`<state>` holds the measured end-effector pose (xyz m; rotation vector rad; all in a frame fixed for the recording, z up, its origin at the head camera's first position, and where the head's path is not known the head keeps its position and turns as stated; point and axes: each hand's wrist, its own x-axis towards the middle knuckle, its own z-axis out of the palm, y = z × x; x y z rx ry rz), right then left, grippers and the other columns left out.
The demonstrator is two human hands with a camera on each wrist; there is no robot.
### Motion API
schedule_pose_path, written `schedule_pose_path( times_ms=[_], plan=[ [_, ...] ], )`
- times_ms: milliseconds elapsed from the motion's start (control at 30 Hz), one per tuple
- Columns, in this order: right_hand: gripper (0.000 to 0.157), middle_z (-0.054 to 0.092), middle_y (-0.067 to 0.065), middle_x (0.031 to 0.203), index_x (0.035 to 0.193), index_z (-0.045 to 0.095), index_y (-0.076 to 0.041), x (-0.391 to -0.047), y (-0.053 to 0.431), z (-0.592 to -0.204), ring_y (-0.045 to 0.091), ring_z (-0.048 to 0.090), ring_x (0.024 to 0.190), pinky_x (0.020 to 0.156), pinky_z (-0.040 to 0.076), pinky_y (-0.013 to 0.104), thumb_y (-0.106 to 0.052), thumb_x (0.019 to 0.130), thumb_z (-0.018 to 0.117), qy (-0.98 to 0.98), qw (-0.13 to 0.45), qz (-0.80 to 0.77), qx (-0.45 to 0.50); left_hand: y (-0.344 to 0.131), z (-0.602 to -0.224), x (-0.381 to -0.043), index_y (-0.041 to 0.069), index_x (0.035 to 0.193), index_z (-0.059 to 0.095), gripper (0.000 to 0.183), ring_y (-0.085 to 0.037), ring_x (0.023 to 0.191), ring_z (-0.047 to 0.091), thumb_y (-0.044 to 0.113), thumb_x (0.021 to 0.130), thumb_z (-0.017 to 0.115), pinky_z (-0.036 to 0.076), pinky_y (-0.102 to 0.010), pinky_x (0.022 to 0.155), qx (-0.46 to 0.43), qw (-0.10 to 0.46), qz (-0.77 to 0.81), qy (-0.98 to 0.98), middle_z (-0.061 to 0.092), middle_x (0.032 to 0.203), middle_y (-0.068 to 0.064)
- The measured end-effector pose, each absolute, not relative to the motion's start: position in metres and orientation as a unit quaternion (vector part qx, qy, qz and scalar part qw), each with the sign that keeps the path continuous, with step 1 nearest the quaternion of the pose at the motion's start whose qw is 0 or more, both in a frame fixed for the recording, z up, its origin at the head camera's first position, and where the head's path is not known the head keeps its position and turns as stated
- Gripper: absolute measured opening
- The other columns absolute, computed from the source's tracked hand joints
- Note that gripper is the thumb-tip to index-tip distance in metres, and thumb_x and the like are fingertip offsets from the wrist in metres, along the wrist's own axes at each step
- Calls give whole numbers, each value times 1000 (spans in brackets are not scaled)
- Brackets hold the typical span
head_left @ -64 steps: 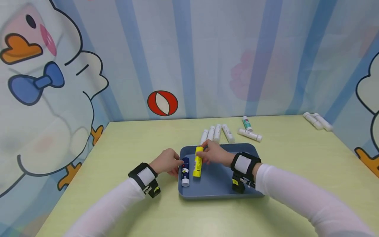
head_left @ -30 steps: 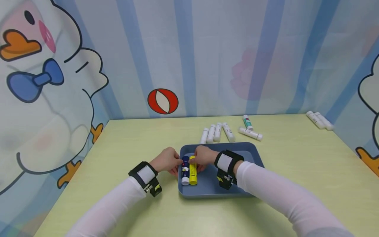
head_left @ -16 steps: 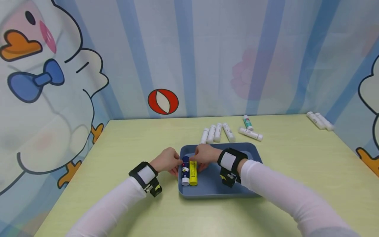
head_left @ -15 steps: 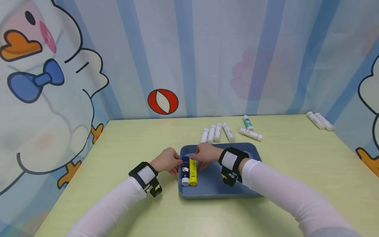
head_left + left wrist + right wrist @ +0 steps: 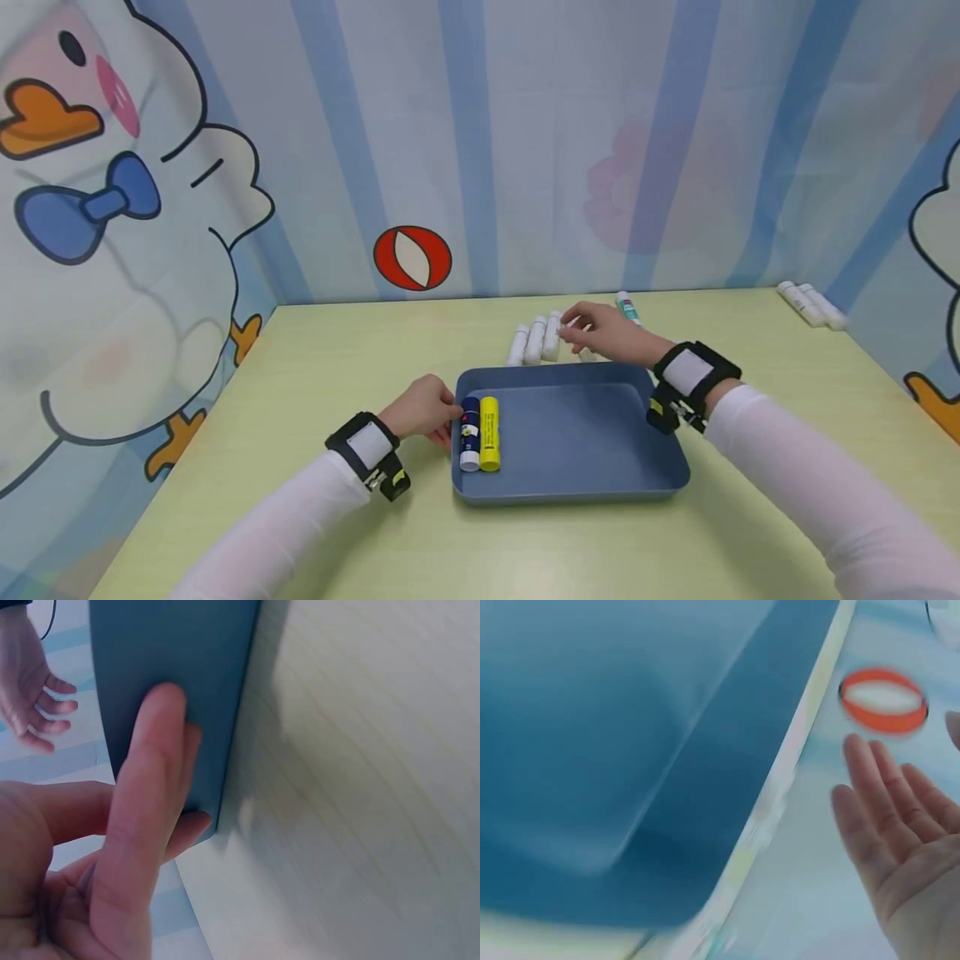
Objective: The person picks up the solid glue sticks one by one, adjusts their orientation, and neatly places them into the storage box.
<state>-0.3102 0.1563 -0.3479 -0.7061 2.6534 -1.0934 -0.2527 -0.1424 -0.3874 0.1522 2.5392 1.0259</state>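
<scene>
My left hand (image 5: pixel 422 410) holds the left wall of the blue-grey tray (image 5: pixel 577 496), thumb over the rim and fingers on the outside. Those fingers (image 5: pixel 139 817) lie along the outer wall in the left wrist view. Inside the tray, a navy glue stick (image 5: pixel 469 433) with a white end and a yellow glue stick (image 5: pixel 489 433) lie side by side at the left. My right hand (image 5: pixel 611 333) is above the table just beyond the tray's back rim, over white glue sticks it partly hides. In the right wrist view its fingers (image 5: pixel 870 787) are extended with nothing held.
Behind the tray lie several white glue sticks (image 5: pixel 535 340). A teal-and-white glue stick (image 5: pixel 627 307) is farther back, partly covered by my right hand. Two white glue sticks (image 5: pixel 812 306) rest at the table's back right corner. A printed curtain (image 5: pixel 540 150) stands behind the table.
My right hand laid the yellow glue stick beside the navy one, let go, and moved back and right out of the tray. My left hand stayed at the tray's left wall.
</scene>
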Motion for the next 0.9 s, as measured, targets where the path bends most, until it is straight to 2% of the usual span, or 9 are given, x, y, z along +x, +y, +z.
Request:
schedule_pose_path(
  times_ms=[200, 400, 533, 667, 800, 900],
  plan=[
    [47, 59, 28, 115, 131, 48, 9, -323, 229, -357, 39, 63, 98, 82, 50, 47, -29, 103, 49, 919, 12, -352, -178, -143, -387, -254, -3, 79, 69, 21, -19, 52, 67, 6, 95, 60, 57, -30, 53, 60, 194, 367, 908, 67, 60, -10],
    [56, 49, 34, 125, 134, 41, 12, -330, 296, -362, 46, 51, 111, 86, 46, 56, -36, 104, 41, 936, -30, -330, -117, -146, -389, -257, -3, 84, 71, 18, -19, 52, 67, 6, 95, 60, 56, -29, 52, 59, 194, 365, 909, 67, 61, -10],
    [62, 40, 39, 130, 136, 36, 17, -336, 332, -366, 53, 44, 115, 87, 43, 61, -36, 104, 39, 952, -43, -289, -92, -147, -389, -258, -3, 87, 72, 17, -19, 52, 66, 7, 95, 60, 56, -28, 51, 58, 196, 362, 910, 67, 62, -10],
    [69, 30, 45, 132, 136, 31, 22, -342, 364, -376, 60, 35, 116, 89, 36, 68, -38, 103, 41, 969, -52, -235, -61, -147, -389, -257, -3, 84, 71, 18, -20, 52, 67, 7, 95, 60, 56, -29, 51, 55, 197, 368, 907, 67, 62, -10],
    [75, 23, 49, 130, 136, 29, 21, -342, 390, -388, 64, 28, 115, 87, 32, 73, -41, 99, 47, 978, -69, -194, -24, -146, -389, -255, -2, 82, 71, 19, -20, 53, 67, 7, 95, 60, 56, -28, 51, 57, 200, 372, 905, 67, 61, -10],
    [75, 21, 50, 130, 138, 26, 21, -341, 406, -396, 66, 25, 115, 86, 31, 75, -37, 97, 51, 984, -67, -168, -3, -145, -388, -254, -2, 81, 71, 19, -20, 53, 67, 6, 95, 60, 56, -28, 51, 58, 201, 370, 905, 67, 61, -9]
  ],
)
